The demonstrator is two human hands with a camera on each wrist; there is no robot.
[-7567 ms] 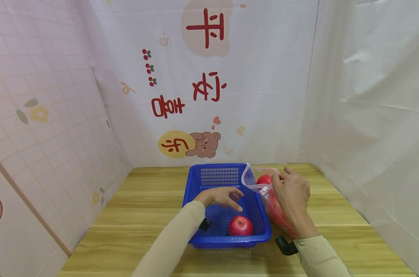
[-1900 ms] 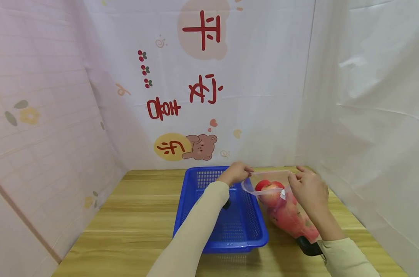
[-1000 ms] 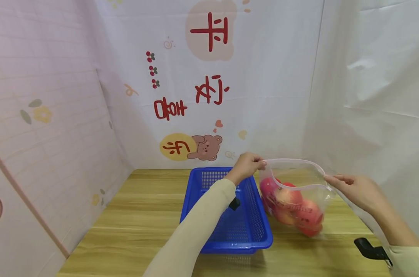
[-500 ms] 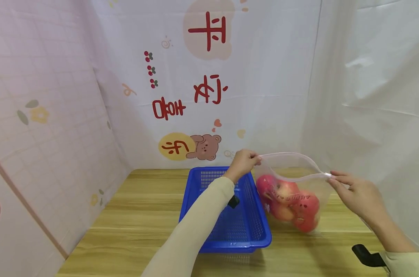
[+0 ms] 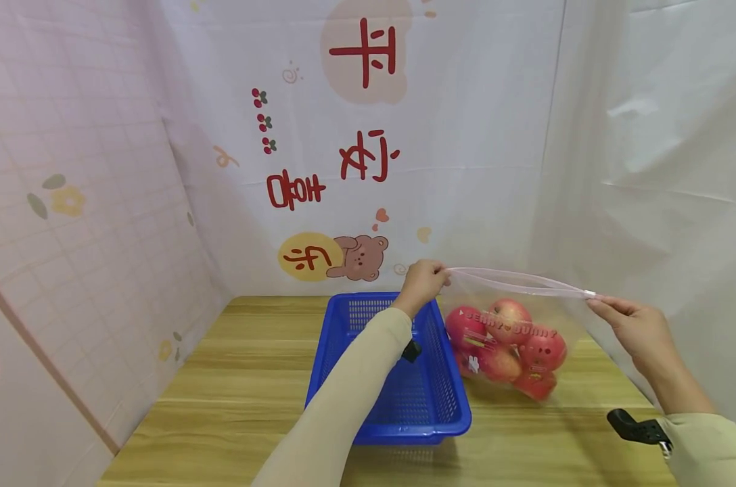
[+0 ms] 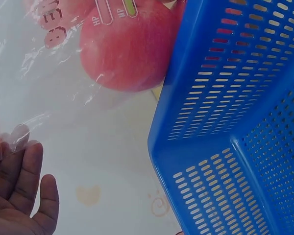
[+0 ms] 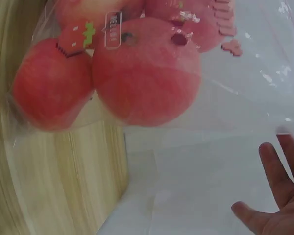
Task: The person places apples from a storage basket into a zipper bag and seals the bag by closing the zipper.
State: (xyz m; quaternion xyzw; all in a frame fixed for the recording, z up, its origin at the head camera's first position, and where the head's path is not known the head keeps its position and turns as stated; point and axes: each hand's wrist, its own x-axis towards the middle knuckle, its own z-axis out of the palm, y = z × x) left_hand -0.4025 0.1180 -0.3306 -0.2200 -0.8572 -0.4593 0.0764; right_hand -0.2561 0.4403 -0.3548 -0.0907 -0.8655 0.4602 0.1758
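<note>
Left hand [image 5: 425, 283] pinches bag [image 5: 514, 318] rim | right hand [image 5: 638, 331] pinches opposite end

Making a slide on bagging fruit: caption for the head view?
Left hand and right hand stretch the zip bag of apples shut beside a blue basket.

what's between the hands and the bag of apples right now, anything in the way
Nothing visible. The left hand and right hand each pinch an end of the bag's zip top directly, holding it stretched beside the blue basket, apples inside.
</note>
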